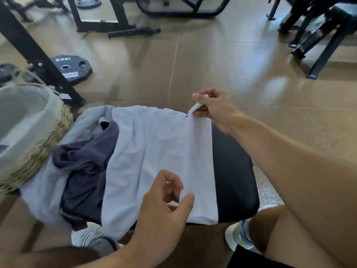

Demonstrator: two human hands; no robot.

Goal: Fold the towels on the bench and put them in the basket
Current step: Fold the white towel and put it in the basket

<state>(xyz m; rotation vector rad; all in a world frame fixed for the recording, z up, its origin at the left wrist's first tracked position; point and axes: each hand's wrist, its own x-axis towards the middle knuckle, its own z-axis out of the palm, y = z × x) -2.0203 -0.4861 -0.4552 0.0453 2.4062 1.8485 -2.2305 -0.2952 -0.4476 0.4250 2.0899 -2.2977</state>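
Pinching the white towel (162,151) with both our left hand (166,202) and right hand (214,109); basket (48,136) cut off at frame edge

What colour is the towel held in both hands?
White towel, seen in the head view.

A black weight plate (70,68) lies on the floor (193,64) beside gym frames (108,18).

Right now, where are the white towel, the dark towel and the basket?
white towel (160,151): head view, middle of the flat cloth.
dark towel (87,165): head view, crumpled middle.
basket (48,151): head view, woven outer wall.
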